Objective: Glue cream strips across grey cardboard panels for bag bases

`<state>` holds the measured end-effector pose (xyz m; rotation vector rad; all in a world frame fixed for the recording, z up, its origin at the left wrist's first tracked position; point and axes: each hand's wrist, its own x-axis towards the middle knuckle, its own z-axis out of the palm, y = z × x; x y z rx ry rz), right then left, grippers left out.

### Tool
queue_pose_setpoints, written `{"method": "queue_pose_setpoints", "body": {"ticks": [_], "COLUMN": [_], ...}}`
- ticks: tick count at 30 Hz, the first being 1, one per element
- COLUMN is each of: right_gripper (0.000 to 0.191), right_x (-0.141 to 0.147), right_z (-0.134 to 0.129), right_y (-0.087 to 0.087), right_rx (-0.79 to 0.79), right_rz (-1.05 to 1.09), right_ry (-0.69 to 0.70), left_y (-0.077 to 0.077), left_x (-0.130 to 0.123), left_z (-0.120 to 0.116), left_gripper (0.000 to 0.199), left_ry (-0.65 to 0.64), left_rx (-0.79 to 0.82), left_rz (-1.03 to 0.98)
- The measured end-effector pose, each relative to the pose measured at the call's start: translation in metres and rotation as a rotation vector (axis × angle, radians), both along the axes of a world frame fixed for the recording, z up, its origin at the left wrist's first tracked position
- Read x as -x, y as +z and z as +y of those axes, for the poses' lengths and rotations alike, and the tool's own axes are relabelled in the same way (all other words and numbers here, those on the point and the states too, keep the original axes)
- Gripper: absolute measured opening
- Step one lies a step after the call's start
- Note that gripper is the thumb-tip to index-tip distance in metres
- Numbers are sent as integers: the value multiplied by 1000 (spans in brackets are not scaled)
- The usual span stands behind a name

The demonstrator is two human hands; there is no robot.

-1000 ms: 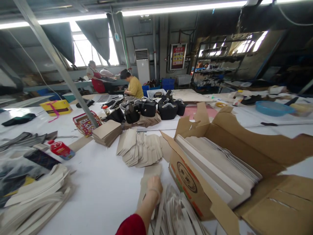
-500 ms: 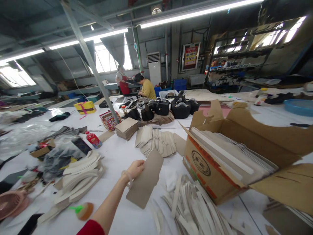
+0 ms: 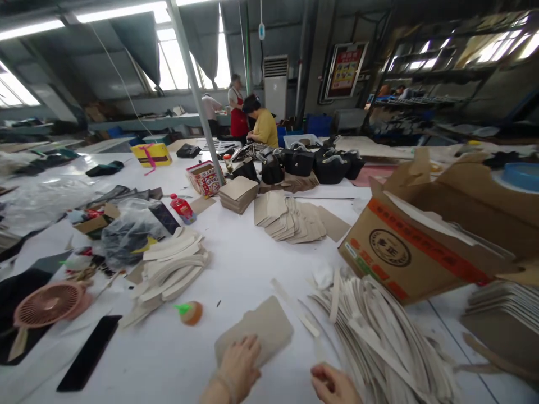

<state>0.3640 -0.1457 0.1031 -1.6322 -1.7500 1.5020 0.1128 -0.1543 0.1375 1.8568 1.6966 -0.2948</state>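
Note:
My left hand (image 3: 238, 365) lies on a flat grey-brown cardboard piece (image 3: 265, 322) on the white table, fingers spread over its near edge. To its right my right hand (image 3: 334, 384) is closed at the lower edge, finger and thumb pinched at the blurred near end of a pale strip (image 3: 320, 349). Just beyond lies another thin strip (image 3: 297, 308). A large heap of pale cut strips (image 3: 379, 336) spreads right of that hand. Left of the cardboard piece sits a small glue bottle (image 3: 191, 313) with a green tip.
A printed carton (image 3: 374, 252) stands behind the strips. Farther back are fanned cardboard pieces (image 3: 290, 219), a cardboard stack (image 3: 239, 193) and black bags (image 3: 332, 165). Curved strips (image 3: 177, 264), a red bottle (image 3: 182, 209), a pink fan (image 3: 53, 303) and a black slab (image 3: 90, 350) lie left. People work beyond.
The cardboard piece, held up by my left hand before, now lies on the table under that hand. My right hand has come into view. The camera view has shifted down.

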Motion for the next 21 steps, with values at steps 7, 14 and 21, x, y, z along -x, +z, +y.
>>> {"method": "queue_pose_setpoints", "body": {"ticks": [7,14,21], "right_gripper": [41,45,44], "right_x": [71,82,82], "right_z": [4,57,100], "right_y": [-78,-79,-64], "right_rx": [-48,-328,-220], "right_rz": [-129,-441,-633], "right_ry": [-256,-12,-77], "left_y": [-80,-107,-107], "left_x": [52,75,80], "left_z": [-39,-49,-50], "left_gripper": [76,82,88], "left_ry": [158,94,357], "left_rx": [5,-127,-153], "left_rz": [9,-143,-67]}}
